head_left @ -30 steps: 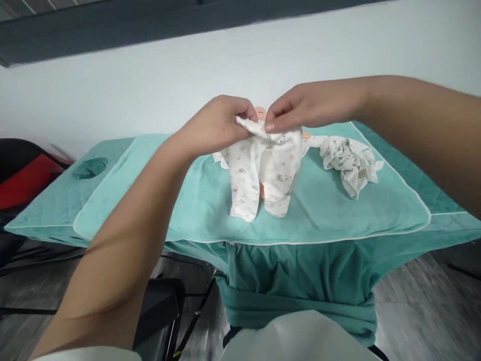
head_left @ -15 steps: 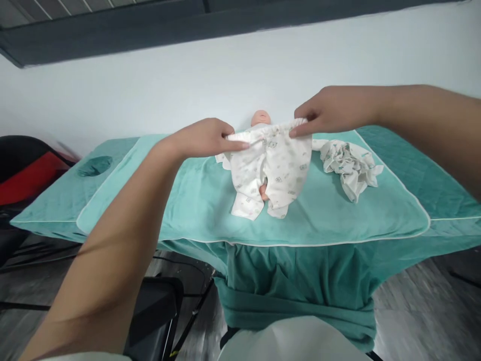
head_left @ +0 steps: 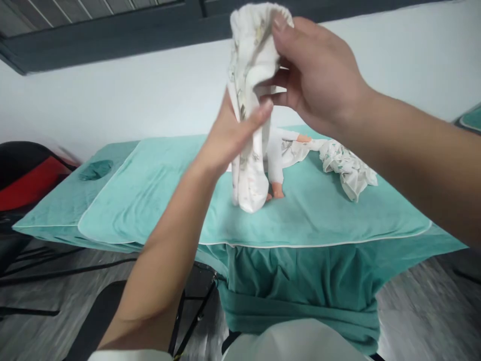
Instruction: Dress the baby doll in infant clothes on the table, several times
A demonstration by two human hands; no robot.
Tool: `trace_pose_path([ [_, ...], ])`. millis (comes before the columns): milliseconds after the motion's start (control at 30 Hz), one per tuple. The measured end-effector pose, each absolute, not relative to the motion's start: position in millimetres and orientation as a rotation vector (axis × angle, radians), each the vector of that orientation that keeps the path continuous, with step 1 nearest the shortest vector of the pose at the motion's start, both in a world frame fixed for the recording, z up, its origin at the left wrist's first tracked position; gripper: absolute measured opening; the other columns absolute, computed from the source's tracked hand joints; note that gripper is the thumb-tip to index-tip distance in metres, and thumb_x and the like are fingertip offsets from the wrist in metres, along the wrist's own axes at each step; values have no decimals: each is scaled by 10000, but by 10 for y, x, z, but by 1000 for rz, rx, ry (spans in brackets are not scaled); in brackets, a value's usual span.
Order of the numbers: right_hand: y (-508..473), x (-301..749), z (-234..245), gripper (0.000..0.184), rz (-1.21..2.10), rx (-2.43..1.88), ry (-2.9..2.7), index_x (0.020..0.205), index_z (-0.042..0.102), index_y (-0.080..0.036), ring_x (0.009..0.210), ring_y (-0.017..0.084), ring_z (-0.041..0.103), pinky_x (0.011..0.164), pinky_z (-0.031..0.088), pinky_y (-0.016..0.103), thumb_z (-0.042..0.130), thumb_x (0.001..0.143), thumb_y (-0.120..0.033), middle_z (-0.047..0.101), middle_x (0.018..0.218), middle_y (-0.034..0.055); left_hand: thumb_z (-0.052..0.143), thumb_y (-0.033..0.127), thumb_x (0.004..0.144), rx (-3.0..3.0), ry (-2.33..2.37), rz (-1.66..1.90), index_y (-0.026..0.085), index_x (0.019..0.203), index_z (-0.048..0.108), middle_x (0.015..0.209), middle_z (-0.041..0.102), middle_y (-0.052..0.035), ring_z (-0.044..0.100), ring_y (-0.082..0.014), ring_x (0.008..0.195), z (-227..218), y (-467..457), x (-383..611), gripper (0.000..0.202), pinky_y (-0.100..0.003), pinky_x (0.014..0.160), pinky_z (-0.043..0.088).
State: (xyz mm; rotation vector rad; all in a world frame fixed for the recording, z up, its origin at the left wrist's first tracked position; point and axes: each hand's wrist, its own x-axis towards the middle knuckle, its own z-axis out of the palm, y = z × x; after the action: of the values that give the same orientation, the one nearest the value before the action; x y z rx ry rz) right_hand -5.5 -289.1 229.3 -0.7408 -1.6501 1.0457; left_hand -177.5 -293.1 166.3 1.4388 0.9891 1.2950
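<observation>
A pair of white printed baby pants [head_left: 250, 185] hangs in the air above the bed, gathered into a narrow fold. My right hand [head_left: 319, 75] pinches the elastic waistband at the top, thumb on the near side. Lower down, my left hand [head_left: 233, 135] is closed around the folded middle of the pants, its thumb across the front. Behind the pants lies a baby doll in white clothing [head_left: 275, 155]; its arm and feet show, while its head and much of its body are hidden by the pants and my hands.
Right of the doll lies a crumpled white printed garment [head_left: 349, 168]. A light green cover [head_left: 169, 200] is spread on the bed [head_left: 56, 210], which has a round hole at the left. Dark chairs [head_left: 30, 170] stand at the left; a white wall [head_left: 150, 95] rises behind.
The pants have been lifted up off the doll and turned from spread wide to folded narrow. My right hand has risen; my left has moved right, from the waistband to the middle.
</observation>
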Motion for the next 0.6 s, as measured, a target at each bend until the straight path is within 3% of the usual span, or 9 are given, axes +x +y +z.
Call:
trace_pose_path([
  [67,-2736,-64,2195,251,1015,-793,-1562,947,552,-246,1172,180,675,899,570,278,404,1049,-421,676,1142,-23,820,387,742,1556,1014,1249,238,1131,668,1109,700,-44,566,-321,1288,1423,-2925,-1734,444,-394,1033,504],
  [167,-2440,-14,1860,240,1006,-995,-1489,997,529,-265,1148,213,682,903,601,329,508,986,-504,674,1246,33,768,361,768,1658,1174,1254,195,1062,668,1140,691,-64,554,-350,1290,1173,-2971,-1750,352,-426,1089,470],
  [233,-2299,31,1543,344,1034,-1268,-1469,984,565,-254,973,265,727,790,614,394,551,920,-592,720,1045,91,755,332,762,1703,1284,1352,208,1090,653,1221,660,-64,537,-334,1311,1123,-3018,-1788,365,-403,1121,443],
  [300,-2260,60,1219,456,1234,-1499,-1650,859,628,-231,778,291,717,675,592,443,645,800,-683,727,826,118,751,297,749,1736,1358,1455,221,1095,643,1250,637,-63,544,-315,1298,1121,-3027,-1837,370,-379,1116,439],
  [400,-2333,47,826,473,1699,-1478,-2083,755,686,-219,659,270,696,632,570,439,832,623,-649,748,764,118,745,302,745,1707,1445,1456,224,978,624,1064,660,-57,603,-304,1170,1036,-2891,-1948,274,-382,1043,476],
  [467,-2353,12,653,459,1803,-1396,-2227,737,704,-218,636,275,697,625,566,430,906,541,-581,736,710,108,773,311,707,1633,1532,1358,233,920,584,918,647,-41,629,-306,1080,859,-2714,-2061,295,-394,983,491],
  [533,-2284,-23,545,433,1611,-1402,-2303,785,711,-222,654,286,701,655,569,432,899,563,-542,720,690,97,815,284,632,1540,1684,1181,241,944,552,882,646,-38,644,-323,1040,612,-2534,-2188,411,-410,944,491],
  [600,-2133,-39,493,373,1179,-1453,-2346,907,710,-224,753,298,713,755,574,441,813,691,-510,735,784,102,828,290,611,1486,1845,928,233,1021,542,974,682,-83,658,-353,1054,360,-2411,-2284,503,-435,934,487],
])
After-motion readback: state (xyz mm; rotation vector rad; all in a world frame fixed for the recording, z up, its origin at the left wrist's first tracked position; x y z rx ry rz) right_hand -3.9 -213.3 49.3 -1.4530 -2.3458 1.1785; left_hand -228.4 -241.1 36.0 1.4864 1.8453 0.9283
